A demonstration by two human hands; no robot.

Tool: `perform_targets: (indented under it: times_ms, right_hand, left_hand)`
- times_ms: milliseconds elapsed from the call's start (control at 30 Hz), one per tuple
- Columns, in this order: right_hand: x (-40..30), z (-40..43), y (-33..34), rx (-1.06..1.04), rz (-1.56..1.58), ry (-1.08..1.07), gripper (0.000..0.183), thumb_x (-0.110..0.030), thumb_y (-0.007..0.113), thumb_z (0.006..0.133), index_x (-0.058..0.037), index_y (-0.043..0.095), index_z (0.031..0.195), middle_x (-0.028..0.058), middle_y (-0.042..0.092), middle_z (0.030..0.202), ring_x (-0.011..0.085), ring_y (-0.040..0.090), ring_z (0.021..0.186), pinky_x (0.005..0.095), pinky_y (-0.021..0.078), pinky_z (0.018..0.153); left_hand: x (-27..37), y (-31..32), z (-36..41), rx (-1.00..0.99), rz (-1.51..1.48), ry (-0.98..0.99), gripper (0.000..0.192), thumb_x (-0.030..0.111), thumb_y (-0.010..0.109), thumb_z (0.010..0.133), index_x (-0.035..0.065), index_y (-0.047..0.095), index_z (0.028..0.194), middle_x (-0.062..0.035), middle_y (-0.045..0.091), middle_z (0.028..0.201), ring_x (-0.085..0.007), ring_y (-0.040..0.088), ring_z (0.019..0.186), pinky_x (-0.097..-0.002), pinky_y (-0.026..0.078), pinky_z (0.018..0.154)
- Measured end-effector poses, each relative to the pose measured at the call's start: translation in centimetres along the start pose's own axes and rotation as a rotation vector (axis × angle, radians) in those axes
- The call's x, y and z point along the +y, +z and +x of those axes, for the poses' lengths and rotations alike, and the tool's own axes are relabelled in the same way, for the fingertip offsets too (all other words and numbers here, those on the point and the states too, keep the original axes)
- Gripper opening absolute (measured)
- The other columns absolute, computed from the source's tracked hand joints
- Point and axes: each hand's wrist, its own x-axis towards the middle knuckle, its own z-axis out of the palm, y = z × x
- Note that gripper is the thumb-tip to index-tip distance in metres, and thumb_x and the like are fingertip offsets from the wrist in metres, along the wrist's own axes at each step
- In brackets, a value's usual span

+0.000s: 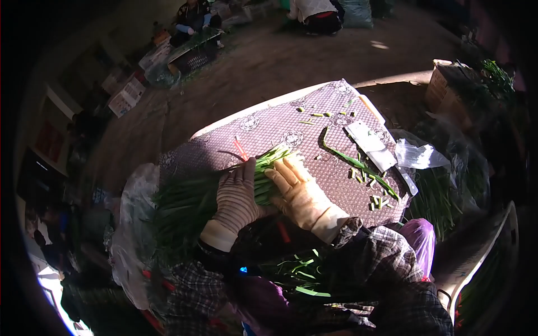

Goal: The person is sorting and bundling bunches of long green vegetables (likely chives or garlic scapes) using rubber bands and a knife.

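A thick bunch of garlic-chive-like greens (264, 190) lies across the near left part of a cloth-covered table (269, 126). My left hand (237, 195), in a striped glove, is wrapped over its middle. Around the pale stem ends on the right curls my right hand (300, 195), in a cream-coloured glove. A red strip (240, 149) sticks out beyond the bunch, and a red piece (283, 232) shows on the near side. To the right, a cleaver (372, 145) rests flat beside a long loose leaf (357, 161).
Short cut stem pieces (380, 203) are scattered on the table. Clear plastic with greens (437, 201) stands at the right, near a cardboard box (447, 92). A chair-like pale frame (483, 269) is at lower right. Two people (193, 21) crouch or sit at the back.
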Motion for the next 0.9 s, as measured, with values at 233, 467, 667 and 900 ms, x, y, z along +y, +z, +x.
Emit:
perform_targets:
  times_ms: [233, 467, 667, 900]
  right_hand:
    - [4.5, -6.0, -2.7, 0.299, 0.811, 0.582, 0.041, -0.015, 0.058, 0.095, -0.0007, 0.047, 0.132, 0.0209, 0.059, 0.124, 0.0314, 0.056, 0.119, 0.0368, 0.0427, 0.101]
    - [8.7, 1.6, -0.4, 0.346, 0.655, 0.697, 0.056, -0.037, 0.047, 0.099, -0.0004, 0.039, 0.140, 0.0278, 0.053, 0.130, 0.0392, 0.050, 0.123, 0.0372, 0.0387, 0.103]
    - [5.9, 2.5, 1.5, 0.232, 1.008, 0.408, 0.037, -0.021, 0.059, 0.094, -0.0036, 0.051, 0.126, 0.0190, 0.062, 0.108, 0.0282, 0.061, 0.102, 0.0324, 0.0469, 0.090]
    - [-1.0, -5.4, -4.4, -0.395, 0.115, -0.032, 0.042, -0.023, 0.068, 0.080, -0.0142, 0.059, 0.120, 0.0116, 0.063, 0.104, 0.0323, 0.061, 0.095, 0.0389, 0.0506, 0.081]
  left_hand:
    - [0.3, 0.3, 1.2, -0.047, 0.004, -0.011, 0.108, 0.057, 0.080, 0.058, 0.0048, 0.034, 0.141, -0.0176, 0.050, 0.134, -0.0286, 0.050, 0.122, -0.0414, 0.038, 0.103]
    - [0.3, 1.1, 1.6, 0.085, -0.185, -0.096, 0.106, 0.053, 0.084, 0.055, 0.0070, 0.037, 0.139, -0.0172, 0.054, 0.128, -0.0308, 0.052, 0.119, -0.0446, 0.039, 0.102]
    - [-0.9, 1.2, 0.3, 0.199, -0.119, -0.062, 0.116, 0.056, 0.084, 0.050, 0.0076, 0.031, 0.142, -0.0177, 0.046, 0.136, -0.0329, 0.044, 0.126, -0.0457, 0.032, 0.108]
    - [-1.9, 1.1, -0.1, 0.042, -0.227, 0.091, 0.130, 0.059, 0.085, 0.048, 0.0078, 0.019, 0.147, -0.0225, 0.035, 0.143, -0.0405, 0.031, 0.134, -0.0490, 0.030, 0.111]
